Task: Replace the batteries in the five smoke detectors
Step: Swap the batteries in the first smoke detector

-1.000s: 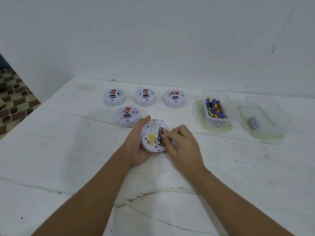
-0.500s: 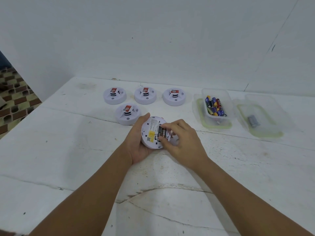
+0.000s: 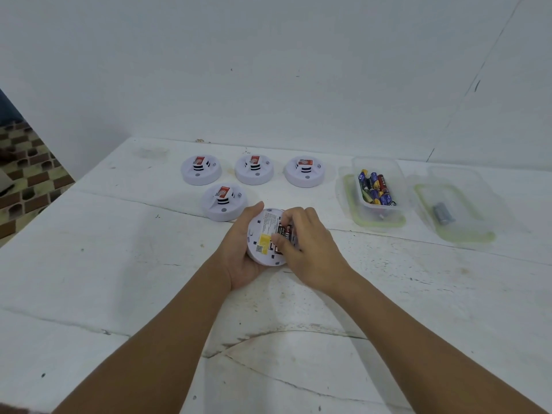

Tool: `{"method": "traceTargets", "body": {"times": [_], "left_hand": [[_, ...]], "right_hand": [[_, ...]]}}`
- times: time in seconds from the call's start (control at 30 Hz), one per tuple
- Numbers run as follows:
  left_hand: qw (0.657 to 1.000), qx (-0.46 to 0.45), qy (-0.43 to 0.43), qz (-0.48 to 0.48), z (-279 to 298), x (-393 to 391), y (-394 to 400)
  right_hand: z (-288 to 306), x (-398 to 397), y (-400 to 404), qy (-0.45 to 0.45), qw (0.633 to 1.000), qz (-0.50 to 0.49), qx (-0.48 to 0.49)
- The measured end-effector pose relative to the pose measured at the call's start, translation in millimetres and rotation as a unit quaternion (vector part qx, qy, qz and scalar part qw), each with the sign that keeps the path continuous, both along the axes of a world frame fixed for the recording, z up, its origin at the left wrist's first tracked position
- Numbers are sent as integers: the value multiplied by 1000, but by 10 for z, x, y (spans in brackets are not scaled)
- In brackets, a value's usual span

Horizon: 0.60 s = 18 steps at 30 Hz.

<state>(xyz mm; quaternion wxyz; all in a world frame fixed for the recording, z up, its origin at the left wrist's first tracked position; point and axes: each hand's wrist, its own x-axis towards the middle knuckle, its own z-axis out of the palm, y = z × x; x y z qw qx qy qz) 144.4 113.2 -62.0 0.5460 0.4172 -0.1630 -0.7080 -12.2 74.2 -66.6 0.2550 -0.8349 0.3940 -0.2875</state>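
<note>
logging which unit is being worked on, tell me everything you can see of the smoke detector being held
The held smoke detector is a round white disc of plastic-looking material, turned back side up and tilted toward the camera. Its back carries printed text, a yellow label and an open bay with a dark battery inside. The left hand cradles its left rim and underside; the right hand pinches at the battery. It sits just nearer than the four face-up detectors.
</note>
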Motion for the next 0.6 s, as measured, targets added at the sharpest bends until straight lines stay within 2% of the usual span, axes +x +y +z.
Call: {"method": "traceTargets", "body": {"times": [0.43, 0.6], "left_hand": [[999, -8, 26, 23, 9, -10, 1], [1000, -4, 19, 21, 12, -16, -21]], "right_hand": [[74, -231, -127, 116, 977, 74, -165], [85, -227, -118, 129, 968, 59, -206]]}}
